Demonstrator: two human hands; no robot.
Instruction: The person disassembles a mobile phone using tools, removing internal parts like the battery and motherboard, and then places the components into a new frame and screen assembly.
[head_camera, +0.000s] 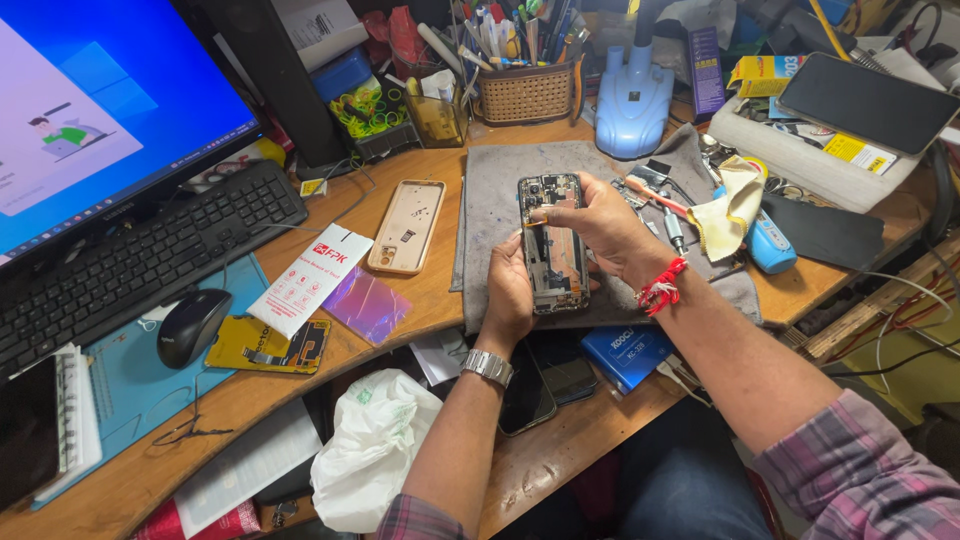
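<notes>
Beside keyboard (150, 255), white-red packet (310, 280), hands (510, 290) holding opened phone (553, 245)

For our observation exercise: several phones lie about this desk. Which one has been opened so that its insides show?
The phone held upright between the left hand and right hand, over the grey mat. Its back is off; the dark phones at the desk edge are closed.

One opened phone (553, 240); two hands (508, 295); one mouse (190, 325)

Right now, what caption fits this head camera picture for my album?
Left hand steadies an opened phone on a grey mat while right hand touches its insides.
</notes>
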